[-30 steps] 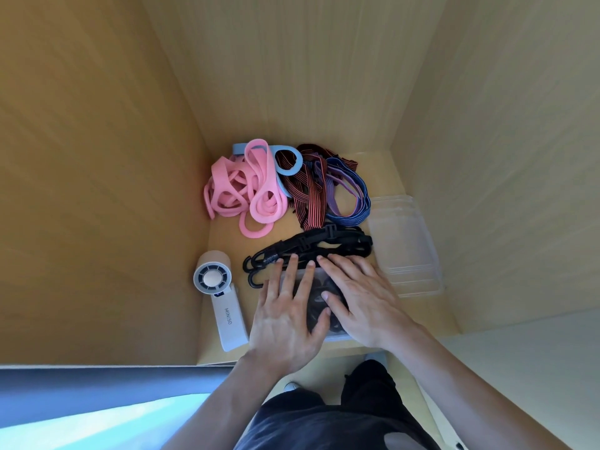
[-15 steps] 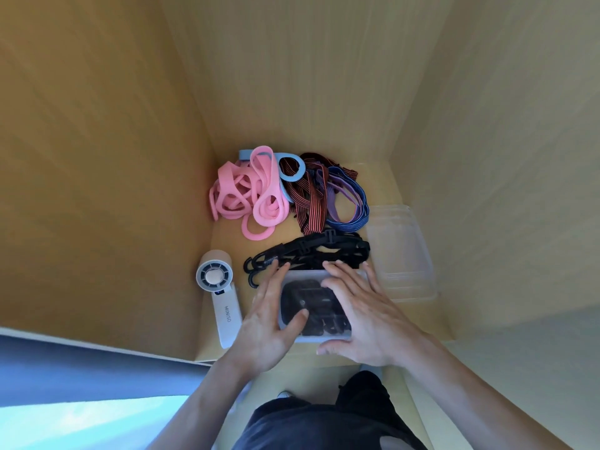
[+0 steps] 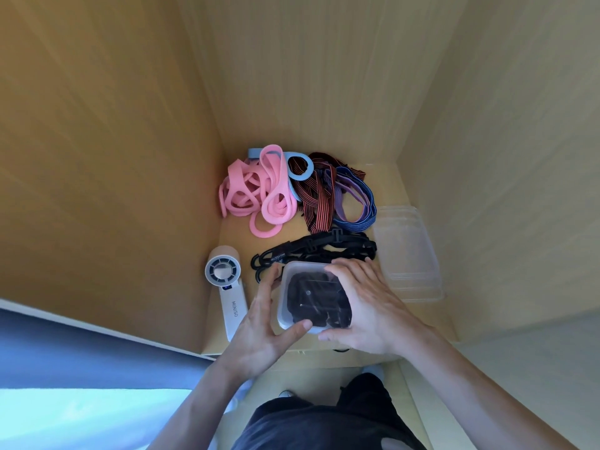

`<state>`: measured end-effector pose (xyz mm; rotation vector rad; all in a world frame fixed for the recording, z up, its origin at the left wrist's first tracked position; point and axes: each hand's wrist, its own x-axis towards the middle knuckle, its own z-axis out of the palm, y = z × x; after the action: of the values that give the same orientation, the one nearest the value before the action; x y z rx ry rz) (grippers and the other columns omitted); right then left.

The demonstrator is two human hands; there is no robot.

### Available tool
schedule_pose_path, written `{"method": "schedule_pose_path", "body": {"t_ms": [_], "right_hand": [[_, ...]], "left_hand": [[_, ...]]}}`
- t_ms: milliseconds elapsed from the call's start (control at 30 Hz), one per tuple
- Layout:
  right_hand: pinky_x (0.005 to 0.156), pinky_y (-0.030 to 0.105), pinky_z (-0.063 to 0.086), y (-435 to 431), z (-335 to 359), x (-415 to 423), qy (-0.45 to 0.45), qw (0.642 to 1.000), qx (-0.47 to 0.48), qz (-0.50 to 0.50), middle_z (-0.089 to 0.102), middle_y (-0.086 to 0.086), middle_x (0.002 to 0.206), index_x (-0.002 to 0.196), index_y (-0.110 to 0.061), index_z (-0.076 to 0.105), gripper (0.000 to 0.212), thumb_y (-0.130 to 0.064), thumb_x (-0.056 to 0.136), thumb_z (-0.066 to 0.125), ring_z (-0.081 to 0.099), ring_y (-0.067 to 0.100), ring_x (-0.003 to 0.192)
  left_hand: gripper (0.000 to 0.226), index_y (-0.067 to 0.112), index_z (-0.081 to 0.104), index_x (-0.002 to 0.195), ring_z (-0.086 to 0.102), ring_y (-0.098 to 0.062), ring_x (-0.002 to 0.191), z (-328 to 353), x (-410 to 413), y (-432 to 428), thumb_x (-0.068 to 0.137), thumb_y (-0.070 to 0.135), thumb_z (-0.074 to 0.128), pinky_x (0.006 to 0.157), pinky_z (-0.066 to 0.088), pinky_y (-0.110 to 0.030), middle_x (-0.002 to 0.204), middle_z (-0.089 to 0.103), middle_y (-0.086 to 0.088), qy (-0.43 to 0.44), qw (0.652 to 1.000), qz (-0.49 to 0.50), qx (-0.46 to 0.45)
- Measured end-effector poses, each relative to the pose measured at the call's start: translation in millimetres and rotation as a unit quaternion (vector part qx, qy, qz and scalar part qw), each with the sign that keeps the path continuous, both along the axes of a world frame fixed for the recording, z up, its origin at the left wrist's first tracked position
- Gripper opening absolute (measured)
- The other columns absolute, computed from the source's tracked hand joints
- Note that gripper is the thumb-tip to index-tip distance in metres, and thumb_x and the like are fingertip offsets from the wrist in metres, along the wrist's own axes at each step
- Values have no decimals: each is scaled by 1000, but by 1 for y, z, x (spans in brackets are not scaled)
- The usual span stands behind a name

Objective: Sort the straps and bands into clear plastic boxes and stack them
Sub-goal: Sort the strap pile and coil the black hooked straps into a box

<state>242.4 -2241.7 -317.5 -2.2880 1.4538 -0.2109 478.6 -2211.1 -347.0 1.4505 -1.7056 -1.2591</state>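
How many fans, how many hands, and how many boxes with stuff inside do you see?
Fans: 1, the white fan
Hands: 2, the left hand and the right hand
Boxes with stuff inside: 1, the box of black straps, held by both hands
Total: 4

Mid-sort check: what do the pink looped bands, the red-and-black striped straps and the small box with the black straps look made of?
Pink looped bands: likely silicone or rubber; smooth, matte, thick, holding springy curves. Red-and-black striped straps: probably woven elastic fabric, by the fine ribbed stripes and limp folds. Small clear box: translucent, slightly frosted plastic; dark contents show through.
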Motion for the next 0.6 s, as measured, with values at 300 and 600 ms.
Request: {"method": "schedule_pose_path", "body": {"t_ms": [300,600], "right_hand": [[116,36,29,-6,10,-1,-70,997,-11,-40,30,-14,147,146,-29,29,105,-80,64,69,25,9,137],[106,32,41,-10,23,-4,-151,984,57,-82,38,-25,133,135,-37,39,88,-73,63,76,37,2,129]], "left_hand": [[106,47,7,156,32,4,144,3,3,-6,76,71,73,118,34,-40,155,33,28,1,1000,0,-15],[87,48,29,152,31,7,143,7,-5,-19,79,66,72,108,25,-4,152,37,33,15,997,23,-75]]}}
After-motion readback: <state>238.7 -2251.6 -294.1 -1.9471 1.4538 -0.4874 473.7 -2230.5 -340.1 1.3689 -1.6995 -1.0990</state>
